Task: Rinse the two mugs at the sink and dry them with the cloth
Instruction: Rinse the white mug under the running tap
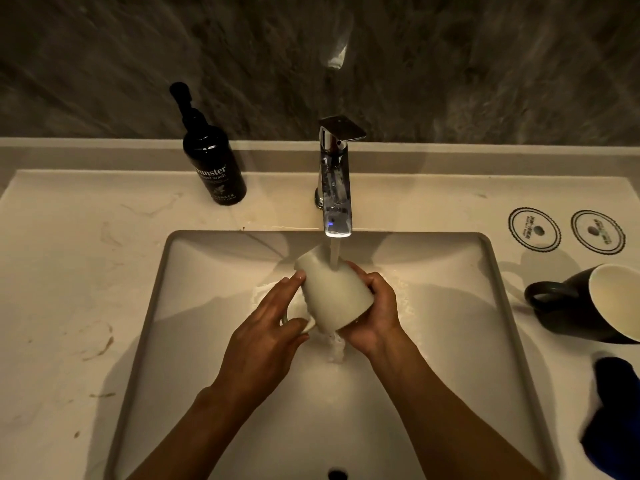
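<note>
Fingers (294, 280) of the left hand (266, 337) lie along the near side of the white mug (332, 292), thumb by its handle; right hand (372, 313) is wrapped on the far side, so both are clamped on the mug. Mug is tipped on its side over the sink (498, 292), base up-left, mouth down toward the wrists: likely so water runs off the outside and drains out the mouth instead of pooling. Two-hand hold makes sense for a wet, slick glaze and lets it be rotated under the flow. Stream (334, 254) from the faucet (336, 181) lands on the mug wall and spills off below into the basin. On the tabletop right of the sink: blue cloth (609, 420) nearest, kept out of the splash; black mug (588, 306) beyond it, on its side, not yet rinsed by the look of it. Two round coasters (535, 228) further back. Hand wash bottle (207, 157) back left, upright, not in play. Judgement: first of two rinses under way, drying not started.
</note>
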